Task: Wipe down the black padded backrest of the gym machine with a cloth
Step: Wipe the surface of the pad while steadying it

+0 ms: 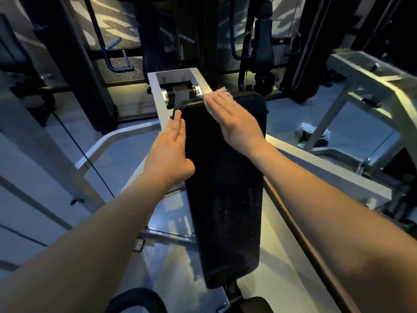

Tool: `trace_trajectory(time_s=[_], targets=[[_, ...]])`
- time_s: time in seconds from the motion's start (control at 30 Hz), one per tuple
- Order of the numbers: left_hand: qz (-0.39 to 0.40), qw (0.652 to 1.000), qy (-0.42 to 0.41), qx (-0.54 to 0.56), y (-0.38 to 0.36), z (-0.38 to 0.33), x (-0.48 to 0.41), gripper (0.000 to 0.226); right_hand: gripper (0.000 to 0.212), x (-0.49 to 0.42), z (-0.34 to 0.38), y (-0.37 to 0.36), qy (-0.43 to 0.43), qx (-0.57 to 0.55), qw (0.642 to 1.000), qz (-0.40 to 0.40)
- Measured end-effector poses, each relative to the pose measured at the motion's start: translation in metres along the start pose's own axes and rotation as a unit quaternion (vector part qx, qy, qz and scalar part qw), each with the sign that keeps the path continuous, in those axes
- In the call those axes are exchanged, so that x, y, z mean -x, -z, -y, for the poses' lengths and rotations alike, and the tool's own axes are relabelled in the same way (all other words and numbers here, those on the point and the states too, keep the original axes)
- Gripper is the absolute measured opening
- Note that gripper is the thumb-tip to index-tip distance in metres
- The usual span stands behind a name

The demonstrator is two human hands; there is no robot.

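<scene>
So, fingers first: right-hand fingers (217,105) are laid out straight and close together, pressing flat on a white terry cloth (223,90). They're not curled round it, so it's pinned under the palm rather than gripped. Only the fringe of the cloth peeks out past the fingertips and along the thumb side, rest is hidden under the right hand (235,124). Left-hand fingers (177,125) are straight too, lying along the left edge of the pad w/ the thumb resting lower down. Left hand (169,152) holds nothing, looks like it's just steadying the thing.

Going outward: cloth sits right at the top end of the black padded backrest (225,199), toward its top-left corner, just beside the silver frame (155,86) and its rollers. Backrest runs long and narrow from there down toward the camera, both forearms reaching over it.

Progress, imo: early-ish, or at the top of a pass. Can't tell whether the upper part has been gone over, too dark. Lower half shows pale specks and faint streaks, so I'd guess that bit hasn't been wiped yet. Left to do, prob: drag the cloth down the full length, then the edges. Btw there's some white bag-looking thing (313,134) on the floor off to the right, can't make out what.
</scene>
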State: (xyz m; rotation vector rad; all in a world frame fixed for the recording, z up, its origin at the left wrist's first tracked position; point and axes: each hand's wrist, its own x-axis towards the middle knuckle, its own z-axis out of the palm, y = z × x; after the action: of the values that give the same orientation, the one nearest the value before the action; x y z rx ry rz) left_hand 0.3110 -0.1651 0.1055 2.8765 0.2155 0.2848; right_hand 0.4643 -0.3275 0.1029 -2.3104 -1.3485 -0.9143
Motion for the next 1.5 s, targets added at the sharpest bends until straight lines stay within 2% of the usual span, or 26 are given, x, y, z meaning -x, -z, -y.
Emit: trace_trajectory(time_s=[0.03, 0.1, 0.2, 0.3, 0.37, 0.43, 0.53, 0.6, 0.67, 0.7, 0.77, 0.8, 0.87, 0.97, 1.03, 1.13, 1.2, 1.27, 1.3, 1.37, 1.43, 1.5], targets=[[0.000, 1.000, 0.012, 0.002, -0.001, -0.003, -0.001, 0.097, 0.048, 0.004, -0.020, 0.006, 0.009, 0.009, 1.000, -0.006], [0.001, 0.999, 0.035, 0.006, -0.003, -0.012, -0.001, 0.097, 0.036, 0.011, -0.049, 0.020, -0.028, -0.010, 0.999, -0.037], [0.012, 0.995, 0.091, 0.028, -0.005, -0.033, -0.001, 0.097, 0.046, 0.020, -0.059, 0.019, -0.092, -0.049, 0.993, -0.060], [0.019, 0.987, 0.154, 0.041, 0.000, -0.055, -0.005, 0.100, 0.048, 0.020, -0.059, 0.014, -0.043, -0.049, 0.996, -0.061], [0.035, 0.981, 0.188, 0.038, 0.004, -0.061, -0.008, 0.099, 0.047, 0.023, -0.063, 0.009, -0.004, -0.039, 0.995, -0.093], [0.033, 0.976, 0.215, 0.031, 0.007, -0.067, -0.005, 0.084, 0.046, 0.024, -0.063, 0.006, 0.028, -0.036, 0.993, -0.110], [-0.021, 0.956, 0.281, 0.079, -0.010, -0.074, 0.014, 0.027, 0.049, 0.022, -0.054, -0.009, 0.063, -0.027, 0.994, -0.082], [-0.032, 0.937, 0.336, 0.084, -0.025, -0.080, 0.035, 0.018, 0.053, 0.019, -0.051, -0.014, 0.071, -0.024, 0.994, -0.073], [-0.017, 0.923, 0.375, 0.084, -0.037, -0.084, 0.055, 0.012, 0.056, 0.028, -0.052, -0.023, 0.126, -0.032, 0.990, -0.057], [-0.013, 0.919, 0.384, 0.086, -0.043, -0.084, 0.063, 0.011, 0.053, 0.038, -0.053, -0.030, 0.190, -0.042, 0.980, -0.038], [-0.025, 0.913, 0.394, 0.108, -0.052, -0.084, 0.074, 0.027, 0.047, 0.065, -0.057, -0.045, 0.324, -0.067, 0.943, 0.028], [-0.036, 0.909, 0.397, 0.121, -0.054, -0.085, 0.078, 0.036, 0.047, 0.073, -0.059, -0.048, 0.364, -0.067, 0.927, 0.060], [-0.055, 0.906, 0.397, 0.137, -0.056, -0.087, 0.085, 0.038, 0.046, 0.065, -0.063, -0.048, 0.398, -0.060, 0.912, 0.077], [-0.077, 0.905, 0.396, 0.135, -0.053, -0.090, 0.096, 0.033, 0.045, 0.026, -0.057, -0.033, 0.370, -0.060, 0.926, 0.043], [-0.097, 0.903, 0.396, 0.136, -0.049, -0.089, 0.104, 0.031, 0.050, 0.000, -0.043, -0.020, 0.315, -0.044, 0.948, 0.004], [-0.118, 0.896, 0.400, 0.151, -0.045, -0.084, 0.114, 0.029, 0.055, 0.001, -0.006, -0.018, 0.263, -0.021, 0.965, 0.012], [-0.132, 0.891, 0.403, 0.164, -0.045, -0.082, 0.117, 0.028, 0.055, 0.032, 0.013, -0.038, 0.335, -0.012, 0.939, 0.080], [-0.142, 0.884, 0.405, 0.182, -0.046, -0.079, 0.119, 0.026, 0.043, 0.069, 0.015, -0.056, 0.414, -0.037, 0.891, 0.181], [-0.145, 0.882, 0.405, 0.192, -0.047, -0.079, 0.120, 0.026, 0.040, 0.074, 0.011, -0.056, 0.423, -0.061, 0.884, 0.189], [-0.147, 0.879, 0.405, 0.206, -0.046, -0.075, 0.123, 0.028, 0.040, 0.054, -0.001, -0.036, 0.379, -0.090, 0.909, 0.146], [-0.143, 0.879, 0.401, 0.216, -0.044, -0.073, 0.121, 0.030, 0.050, 0.018, -0.016, -0.012, 0.312, -0.062, 0.942, 0.103], [-0.147, 0.881, 0.392, 0.223, -0.043, -0.073, 0.114, 0.034, 0.060, -0.014, -0.022, 0.007, 0.280, -0.038, 0.957, 0.065]])
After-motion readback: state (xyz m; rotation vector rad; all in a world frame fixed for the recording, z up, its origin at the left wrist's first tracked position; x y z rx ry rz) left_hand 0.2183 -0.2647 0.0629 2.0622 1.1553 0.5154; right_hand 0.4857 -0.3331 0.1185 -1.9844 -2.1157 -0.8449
